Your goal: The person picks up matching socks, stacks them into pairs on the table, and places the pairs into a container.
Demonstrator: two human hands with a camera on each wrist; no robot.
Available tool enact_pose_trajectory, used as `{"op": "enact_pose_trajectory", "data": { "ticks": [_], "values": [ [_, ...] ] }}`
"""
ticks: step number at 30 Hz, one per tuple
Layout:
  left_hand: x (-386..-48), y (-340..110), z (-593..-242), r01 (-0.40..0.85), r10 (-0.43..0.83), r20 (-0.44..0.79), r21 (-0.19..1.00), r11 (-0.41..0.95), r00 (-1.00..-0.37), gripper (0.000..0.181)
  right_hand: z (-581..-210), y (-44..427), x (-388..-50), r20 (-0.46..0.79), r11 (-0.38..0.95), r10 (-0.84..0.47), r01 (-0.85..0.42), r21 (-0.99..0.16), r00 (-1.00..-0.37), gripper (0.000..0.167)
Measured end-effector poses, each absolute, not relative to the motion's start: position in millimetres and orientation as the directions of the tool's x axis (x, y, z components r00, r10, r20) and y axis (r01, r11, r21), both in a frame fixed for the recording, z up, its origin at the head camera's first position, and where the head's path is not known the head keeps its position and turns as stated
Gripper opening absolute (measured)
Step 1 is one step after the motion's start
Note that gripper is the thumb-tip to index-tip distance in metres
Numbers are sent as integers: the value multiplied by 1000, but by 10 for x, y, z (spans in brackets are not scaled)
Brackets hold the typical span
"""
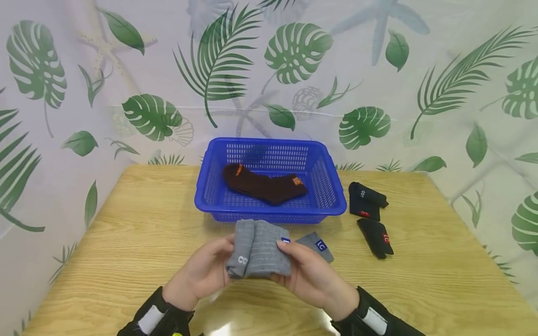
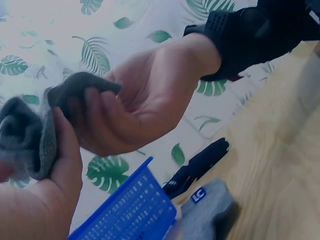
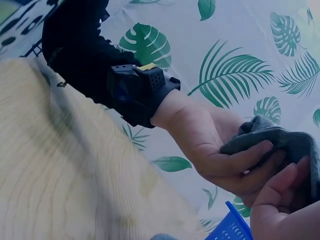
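Grey sock pinched in a fold between two hands

Above the near half of the desk (image 1: 126,224), midway between its side edges, both hands hold a grey sock (image 1: 266,252). The left hand (image 1: 206,273) pinches its folded-over side; the right hand (image 1: 313,275) pinches the opposite side, thumb by the blue label. Folding appears to be the step in hand; the next move probably calls for keeping both pinches firm, so the fold stays closed.

Just past the right hand, another grey sock (image 1: 317,246) lies near the basket's near right corner. Two dark sock bundles (image 1: 376,238) lie toward the desk's far right corner. By the far edge, the blue basket (image 1: 271,212) holds a brown sock (image 1: 265,186).
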State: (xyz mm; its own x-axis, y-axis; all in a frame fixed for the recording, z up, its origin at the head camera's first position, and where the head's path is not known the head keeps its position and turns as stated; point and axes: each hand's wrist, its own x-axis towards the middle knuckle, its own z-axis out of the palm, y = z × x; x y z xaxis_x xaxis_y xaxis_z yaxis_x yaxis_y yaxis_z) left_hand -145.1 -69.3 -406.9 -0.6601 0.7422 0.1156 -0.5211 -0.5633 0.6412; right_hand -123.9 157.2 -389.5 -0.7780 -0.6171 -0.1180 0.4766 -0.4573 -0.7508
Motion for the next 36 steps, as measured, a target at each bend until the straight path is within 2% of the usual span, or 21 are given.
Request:
{"op": "enact_pose_trajectory", "data": {
  "ticks": [3, 5, 7, 10, 14, 19, 24, 28, 32, 36],
  "values": [
    [-1405, -639, -4018, -605, 731, -8, 568, -558, -682, 32, -3895, 1563, -1227, -136, -470, -608, 493, -732, -782, 21],
    [-1380, -598, -3985, -641, 718, -90, 536, -549, -690, 40, -3897, 1559, -1221, -151, -483, -605, 511, -711, -782, 20],
    [-1364, -561, -3967, -649, 700, -140, 534, -542, -700, 49, -3895, 1556, -1211, -170, -494, -603, 532, -688, -779, 20],
    [-1348, -520, -3977, -633, 654, -191, 547, -548, -732, 50, -3904, 1558, -1198, -185, -516, -594, 547, -659, -783, 19],
    [-1348, -506, -4034, -602, 606, -221, 581, -548, -764, 45, -3919, 1587, -1185, -168, -552, -575, 532, -643, -800, 19],
    [-1375, -574, -4102, -597, 608, -193, 553, -581, -770, 26, -3918, 1677, -1170, -146, -590, -561, 517, -620, -815, 19],
    [-1412, -664, -4131, -584, 621, -136, 536, -609, -772, 24, -3894, 1794, -1170, -174, -552, -510, 475, -685, -843, 18],
    [-1421, -688, -4144, -551, 593, -176, 636, -541, -786, 20, -3896, 1855, -1168, -172, -474, -499, 434, -766, -849, 18],
    [-1431, -650, -4182, -468, 581, -202, 810, -353, -789, 27, -3920, 1904, -1169, -104, -419, -537, 372, -828, -837, 20],
    [-1462, -641, -4216, -429, 560, -220, 861, -274, -799, 33, -3931, 1988, -1197, -40, -406, -545, 306, -861, -837, 21]
  ]
}}
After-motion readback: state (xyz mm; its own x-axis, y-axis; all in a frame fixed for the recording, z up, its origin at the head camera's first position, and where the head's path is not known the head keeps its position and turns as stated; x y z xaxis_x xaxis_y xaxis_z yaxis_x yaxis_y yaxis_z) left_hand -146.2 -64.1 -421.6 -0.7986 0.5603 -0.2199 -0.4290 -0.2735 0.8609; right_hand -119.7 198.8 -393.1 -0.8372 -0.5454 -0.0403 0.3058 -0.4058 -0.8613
